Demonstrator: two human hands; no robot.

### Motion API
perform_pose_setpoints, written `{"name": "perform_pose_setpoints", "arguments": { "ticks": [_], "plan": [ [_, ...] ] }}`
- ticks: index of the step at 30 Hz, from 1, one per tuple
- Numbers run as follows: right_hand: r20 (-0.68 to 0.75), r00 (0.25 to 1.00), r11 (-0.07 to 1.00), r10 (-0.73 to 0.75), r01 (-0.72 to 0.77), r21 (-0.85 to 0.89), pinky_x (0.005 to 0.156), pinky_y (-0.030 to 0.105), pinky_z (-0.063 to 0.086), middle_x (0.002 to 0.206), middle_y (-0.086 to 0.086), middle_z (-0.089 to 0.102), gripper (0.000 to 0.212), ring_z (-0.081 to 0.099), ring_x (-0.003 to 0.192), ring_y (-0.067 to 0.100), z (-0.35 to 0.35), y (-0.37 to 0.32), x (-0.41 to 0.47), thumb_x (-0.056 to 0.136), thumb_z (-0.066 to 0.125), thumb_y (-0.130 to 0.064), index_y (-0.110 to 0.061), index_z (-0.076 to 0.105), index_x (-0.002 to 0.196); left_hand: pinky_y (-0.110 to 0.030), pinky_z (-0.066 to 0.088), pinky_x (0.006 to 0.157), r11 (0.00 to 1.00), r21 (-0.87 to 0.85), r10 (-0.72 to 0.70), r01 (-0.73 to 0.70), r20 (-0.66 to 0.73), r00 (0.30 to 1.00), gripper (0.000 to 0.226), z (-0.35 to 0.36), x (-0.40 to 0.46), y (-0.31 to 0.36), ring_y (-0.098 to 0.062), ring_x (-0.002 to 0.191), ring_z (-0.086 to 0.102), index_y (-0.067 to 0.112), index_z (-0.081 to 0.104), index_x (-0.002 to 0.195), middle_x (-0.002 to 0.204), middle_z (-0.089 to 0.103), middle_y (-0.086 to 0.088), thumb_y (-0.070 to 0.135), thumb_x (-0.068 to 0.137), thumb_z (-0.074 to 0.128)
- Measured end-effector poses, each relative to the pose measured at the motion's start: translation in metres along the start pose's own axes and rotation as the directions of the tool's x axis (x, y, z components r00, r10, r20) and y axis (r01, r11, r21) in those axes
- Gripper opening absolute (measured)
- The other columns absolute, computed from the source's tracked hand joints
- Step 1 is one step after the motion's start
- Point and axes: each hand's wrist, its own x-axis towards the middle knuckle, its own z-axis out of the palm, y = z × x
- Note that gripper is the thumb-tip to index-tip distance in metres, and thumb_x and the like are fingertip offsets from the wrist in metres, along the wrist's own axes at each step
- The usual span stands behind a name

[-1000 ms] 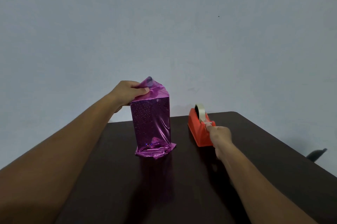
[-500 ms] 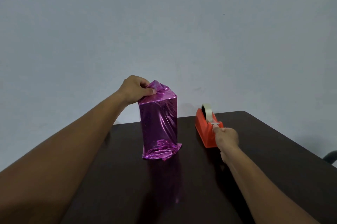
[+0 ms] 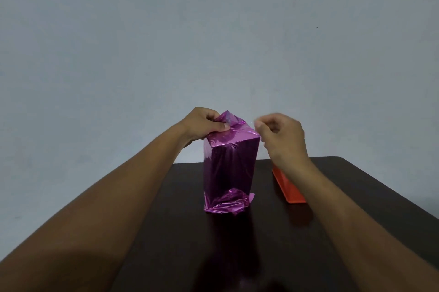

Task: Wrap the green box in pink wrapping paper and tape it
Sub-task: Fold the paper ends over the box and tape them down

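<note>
Head camera is showing the left hand pinching the gathered top fold of the pink wrapping paper, thumb and fingers curled round the crumpled peak. The green box itself is lying hidden under that paper, standing upright on the dark table directly below the left grip.

The right hand is hovering just beside the top right corner of the parcel, fingers curled with thumb and forefinger pinched together. Something pale and blurred seems to be showing at the fingertips, probably a strip of tape, but I cannot tell for certain. The orange tape dispenser is sitting below and behind the right wrist, partly covered by it.

What could go wrong: if the left pinch is loosening while the tape is coming in, the shiny fold is likely springing open. A clear strip may be curling onto itself or sticking to the fingers. The crumpled bottom end is looking unsealed and could be unfolding when the parcel is tipped.

No brand, label or writing is readable anywhere.
</note>
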Motion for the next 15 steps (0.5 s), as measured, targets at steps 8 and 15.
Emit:
{"name": "perform_pose_setpoints", "arguments": {
  "ticks": [8,15],
  "plan": [
    [0.675,0.729,0.975,0.116,0.047,-0.218,0.075,0.024,0.046,0.083,-0.003,0.077,0.062,0.068,0.070,0.002,0.013,-0.041,0.042,0.087,0.077,-0.022,-0.020,0.043,0.139,-0.016,0.042,0.047,1.000,0.004,0.031,-0.031,0.052,0.998,0.012,0.002,-0.007,0.001,-0.007,0.051,0.055,0.008,0.066,0.080,0.066,0.063,-0.003,0.007,0.089,0.073],
    [0.663,0.743,0.961,0.097,0.102,-0.256,0.074,0.023,0.049,0.081,-0.001,0.076,0.082,0.069,0.072,0.006,0.019,-0.039,0.050,0.087,0.077,-0.027,-0.026,0.027,0.153,-0.017,0.044,0.049,0.999,0.035,0.011,-0.013,0.065,0.998,0.007,0.002,-0.007,0.005,-0.011,0.057,0.058,0.005,0.065,0.086,0.074,0.065,-0.010,0.007,0.090,0.070]
  ]
}}
